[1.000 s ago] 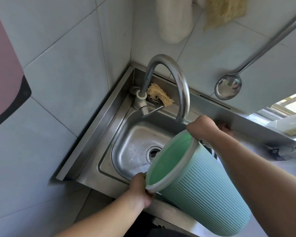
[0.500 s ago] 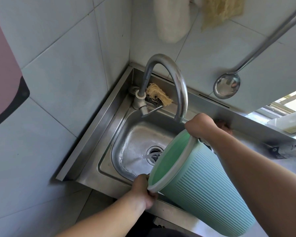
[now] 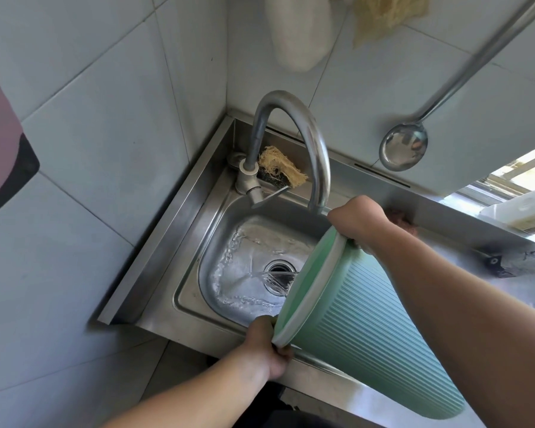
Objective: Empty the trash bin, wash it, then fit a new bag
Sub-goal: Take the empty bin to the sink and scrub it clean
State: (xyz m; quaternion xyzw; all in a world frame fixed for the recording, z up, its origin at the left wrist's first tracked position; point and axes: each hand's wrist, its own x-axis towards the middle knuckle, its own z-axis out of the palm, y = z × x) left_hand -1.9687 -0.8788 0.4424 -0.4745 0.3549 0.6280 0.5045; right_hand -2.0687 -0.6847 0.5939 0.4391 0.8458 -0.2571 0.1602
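Note:
A ribbed mint-green trash bin [image 3: 361,329] with a white rim is tipped steeply on its side over the steel sink [image 3: 195,230], its mouth facing left. Water pours from the mouth onto the basin floor near the drain [image 3: 279,268] and spreads across it. My left hand [image 3: 267,345] grips the near, lower part of the rim. My right hand [image 3: 357,219] grips the far, upper part of the rim, just right of the curved faucet [image 3: 306,131]. No bag shows inside the bin.
A loofah scrubber [image 3: 280,168] lies behind the faucet base. A steel ladle [image 3: 403,148] hangs on the tiled wall at right. A white bag and a fibrous cloth hang above. The steel counter [image 3: 463,239] runs right, with small items on it.
The bin has tipped further towards the sink, and water now pours from its mouth and pools across the basin. Both hands keep their hold on the rim.

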